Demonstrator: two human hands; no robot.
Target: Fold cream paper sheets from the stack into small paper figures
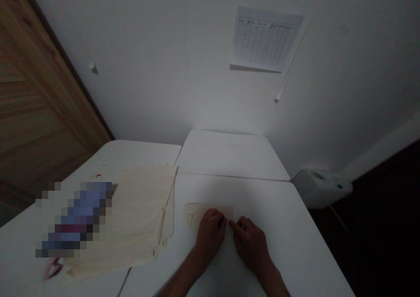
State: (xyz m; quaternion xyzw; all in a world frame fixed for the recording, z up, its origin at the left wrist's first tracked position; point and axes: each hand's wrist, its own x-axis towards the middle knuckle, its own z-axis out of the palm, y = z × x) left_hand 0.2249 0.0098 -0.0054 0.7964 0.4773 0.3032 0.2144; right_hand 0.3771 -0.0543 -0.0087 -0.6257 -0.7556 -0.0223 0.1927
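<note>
A small, thin cream sheet [193,209] lies on the white table, with a folded-looking left end; its material is hard to make out in the dim light. My left hand [211,229] rests over its middle, fingers curled and closed at the near edge. From the right, my right hand [250,241] meets it, its fingers bent and the fingertips together at the sheet's right end. The two hands' tips nearly touch. Part of the sheet is hidden beneath my left hand. To the left is a stack of large cream sheets [138,214] with uneven right edges.
A blurred-out blue item [82,209] overlaps the stack's left side. The white table [295,244] has seams between its panels. A printed chart [265,39] hangs on the wall behind. A white plastic container [321,187] stands beyond the right edge, and a wooden door [36,91] is at left.
</note>
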